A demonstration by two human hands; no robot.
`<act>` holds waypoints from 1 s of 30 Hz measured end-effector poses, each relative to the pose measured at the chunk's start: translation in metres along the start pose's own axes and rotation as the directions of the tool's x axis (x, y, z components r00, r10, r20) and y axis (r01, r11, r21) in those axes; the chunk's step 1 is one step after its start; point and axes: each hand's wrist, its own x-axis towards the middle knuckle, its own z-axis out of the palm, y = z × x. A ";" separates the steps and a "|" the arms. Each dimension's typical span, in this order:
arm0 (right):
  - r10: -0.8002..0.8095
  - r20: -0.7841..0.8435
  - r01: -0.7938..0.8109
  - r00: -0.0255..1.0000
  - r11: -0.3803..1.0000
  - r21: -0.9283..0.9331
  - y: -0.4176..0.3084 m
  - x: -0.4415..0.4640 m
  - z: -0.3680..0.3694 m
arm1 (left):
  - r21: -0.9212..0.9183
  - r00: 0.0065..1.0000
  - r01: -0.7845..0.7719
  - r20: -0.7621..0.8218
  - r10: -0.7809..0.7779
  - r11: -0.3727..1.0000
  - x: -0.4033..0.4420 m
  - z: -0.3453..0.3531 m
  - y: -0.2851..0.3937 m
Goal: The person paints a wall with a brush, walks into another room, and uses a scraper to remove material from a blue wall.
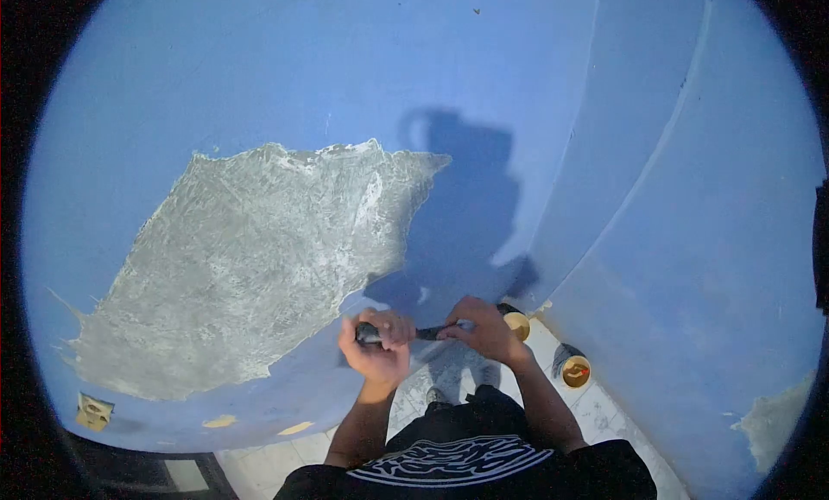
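Note:
In front of my body, my left hand (378, 343) is closed around the dark handle of what looks like a scraper (428, 333). The tool lies roughly level and points to the right. My right hand (485, 329) pinches its far end between thumb and fingers, so the tip is partly hidden. Just beyond my hands stands a blue wall (345, 60). A large patch of bare grey plaster (259, 258) with ragged pale edges spreads across it, to the upper left of my hands. Both hands appear apart from the wall.
Two round containers (576, 371) (516, 325) sit on the tiled floor (596, 414) by the right-hand wall. An opened wall box (93, 411) is low at left. Another bare patch (777, 422) shows at lower right. My shadow falls on the wall.

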 end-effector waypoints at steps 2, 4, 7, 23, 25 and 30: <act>0.014 -0.125 -0.004 0.992 0.997 0.082 0.011 -0.007 -0.005 | 0.005 0.984 -0.122 0.134 0.120 0.993 0.009 0.021 0.021; 0.143 -0.286 -0.110 0.948 0.986 0.127 0.031 -0.020 -0.014 | -0.050 0.893 -0.300 0.338 0.299 0.953 0.018 0.049 0.047; 0.409 -0.128 -0.419 0.903 0.906 -0.057 0.065 -0.054 -0.033 | -0.102 0.805 -0.434 0.402 0.436 0.895 0.024 0.099 0.065; -0.030 -0.338 -0.149 0.941 0.859 -0.489 0.199 -0.156 -0.199 | 0.246 0.568 -0.823 0.340 0.749 0.512 0.036 0.171 -0.002; -0.148 -0.513 -0.145 0.846 0.860 -0.488 0.184 -0.136 -0.232 | 0.278 0.553 -0.833 0.366 0.749 0.479 0.031 0.174 0.001; -0.391 -0.764 -0.253 0.513 0.782 -0.570 0.108 -0.063 -0.296 | 0.150 0.566 -0.820 0.361 0.741 0.553 0.043 0.175 0.014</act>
